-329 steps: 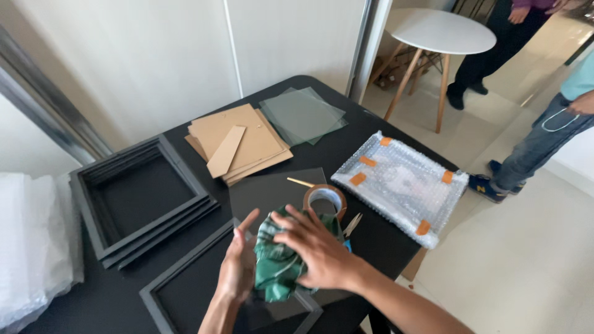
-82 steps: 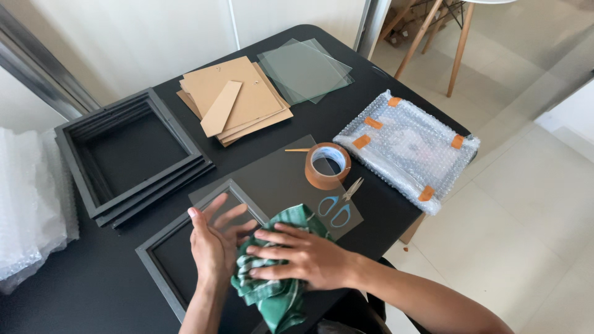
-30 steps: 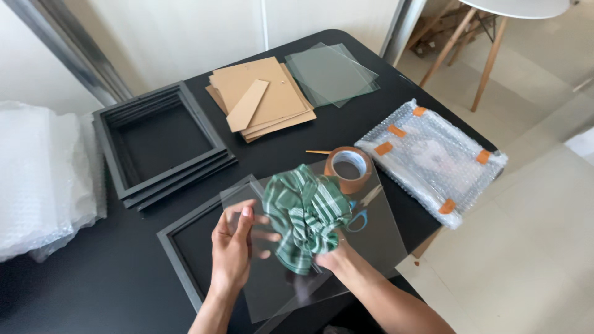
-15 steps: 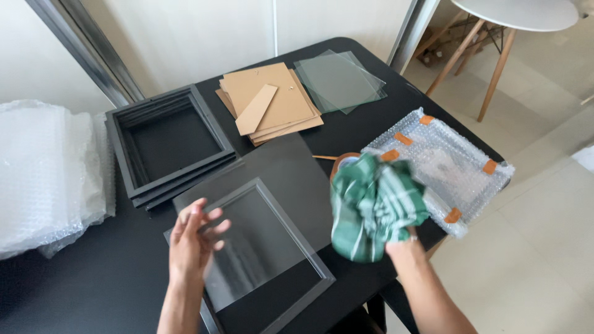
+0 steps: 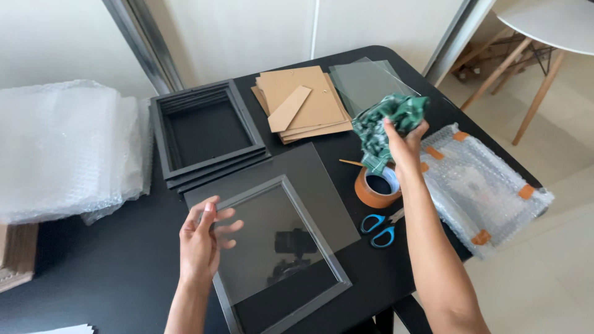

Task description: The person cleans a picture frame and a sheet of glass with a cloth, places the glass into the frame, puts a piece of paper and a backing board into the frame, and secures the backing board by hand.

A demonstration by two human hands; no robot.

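My left hand (image 5: 201, 238) holds the left edge of a clear glass pane (image 5: 272, 247) that lies over a black picture frame (image 5: 337, 281) at the near side of the black table (image 5: 111, 266). A dark mat board (image 5: 309, 170) lies under the frame. My right hand (image 5: 405, 139) is raised above a roll of brown tape (image 5: 377, 185) and is closed on a crumpled green checked cloth (image 5: 387, 124).
A stack of black frames (image 5: 204, 133) sits at the back left, brown backing boards (image 5: 306, 102) and glass sheets (image 5: 365, 80) at the back. Blue scissors (image 5: 380, 226) and a bubble-wrapped parcel (image 5: 482, 185) lie right. Bubble wrap (image 5: 62, 148) is piled left.
The right hand has lifted the cloth off the glass and carried it away to the right and back. The glass has come down flat onto the frame, the left hand still on its edge.
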